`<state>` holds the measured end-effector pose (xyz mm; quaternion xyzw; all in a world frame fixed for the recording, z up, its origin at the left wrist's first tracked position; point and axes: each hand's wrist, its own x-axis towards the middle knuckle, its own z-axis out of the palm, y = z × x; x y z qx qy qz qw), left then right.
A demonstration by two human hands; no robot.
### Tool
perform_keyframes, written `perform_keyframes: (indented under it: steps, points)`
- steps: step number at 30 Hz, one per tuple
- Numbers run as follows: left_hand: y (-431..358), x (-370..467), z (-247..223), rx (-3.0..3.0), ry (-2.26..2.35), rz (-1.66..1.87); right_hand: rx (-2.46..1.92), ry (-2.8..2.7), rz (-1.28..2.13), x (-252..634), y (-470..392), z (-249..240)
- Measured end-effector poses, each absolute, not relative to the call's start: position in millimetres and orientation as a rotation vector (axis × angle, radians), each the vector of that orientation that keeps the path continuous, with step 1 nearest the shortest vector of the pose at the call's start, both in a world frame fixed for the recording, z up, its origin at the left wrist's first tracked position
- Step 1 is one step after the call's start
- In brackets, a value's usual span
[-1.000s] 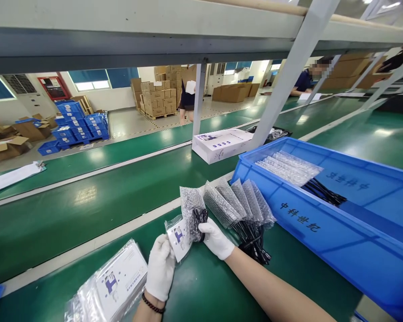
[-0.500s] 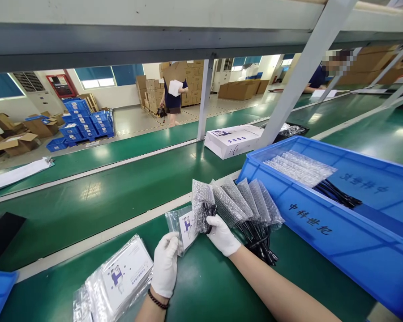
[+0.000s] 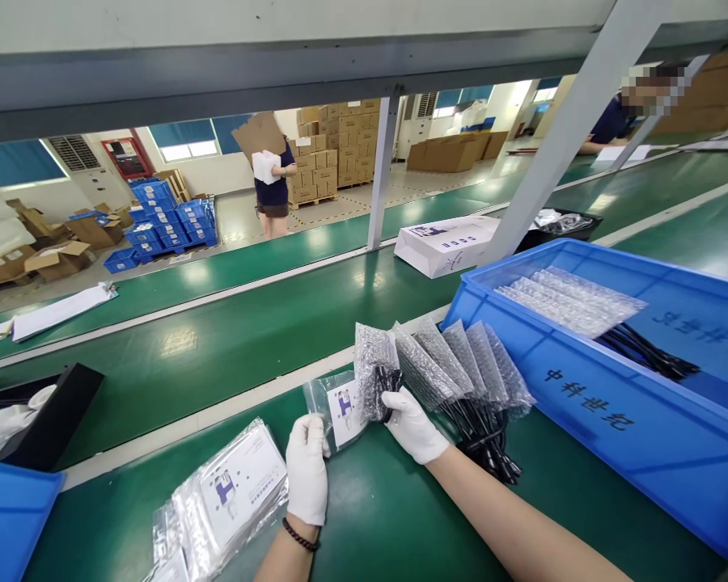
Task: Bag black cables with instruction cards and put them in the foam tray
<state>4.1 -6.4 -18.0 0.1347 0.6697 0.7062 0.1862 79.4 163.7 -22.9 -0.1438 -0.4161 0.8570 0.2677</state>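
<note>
In my gloved left hand (image 3: pixel 306 469) is the edge of a clear plastic bag (image 3: pixel 321 394) with a printed white card (image 3: pixel 344 411) in it. My gloved right hand (image 3: pixel 416 426) grips a bubble-wrap pouch (image 3: pixel 374 349) with a black cable (image 3: pixel 387 381) at its lower end. The pouch overlaps the bag's right side; I cannot tell whether they are joined. Several more wrapped cables (image 3: pixel 482 440) lie fanned out to the right of my right hand. To the left of my left hand is a stack of bagged cards (image 3: pixel 243 485).
A blue bin (image 3: pixel 582 404) with more wrapped cables stands at the right. On the belt (image 3: pixel 243 339) lie a white box (image 3: pixel 446 246) and a black tray (image 3: pixel 66 420). A slanted post (image 3: pixel 558 145) rises behind the bin. A person (image 3: pixel 273 190) carries cardboard beyond the line.
The view has turned slightly left. The black tray and white box have travelled right along the belt. The person beyond has walked left. Both hands keep the same holds.
</note>
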Motion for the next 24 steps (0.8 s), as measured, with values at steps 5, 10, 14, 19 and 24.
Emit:
perform_keyframes:
  steps: [5, 10, 14, 19, 24]
  points:
    - [-4.2, 6.8, -15.3, 0.272, 1.828, 2.021, -0.359, -1.108, 2.339, 81.0, 165.5, -27.5]
    - [-4.5, 5.9, -15.0, 0.302, 1.943, 1.995, -0.306, -1.143, 2.336, 81.8, 164.2, -29.6]
    - [-9.7, 8.6, -18.0, 0.506, 2.427, 1.999, -0.328, -1.107, 2.322, 79.5, 161.6, -24.7]
    - [-11.9, 17.0, -21.4, 1.187, 3.053, 1.785, -0.371, -1.107, 2.284, 77.5, 160.0, -20.1]
    - [-6.6, 18.2, -18.2, 1.183, 2.851, 1.449, -0.459, -1.130, 2.299, 79.4, 158.6, -19.7]
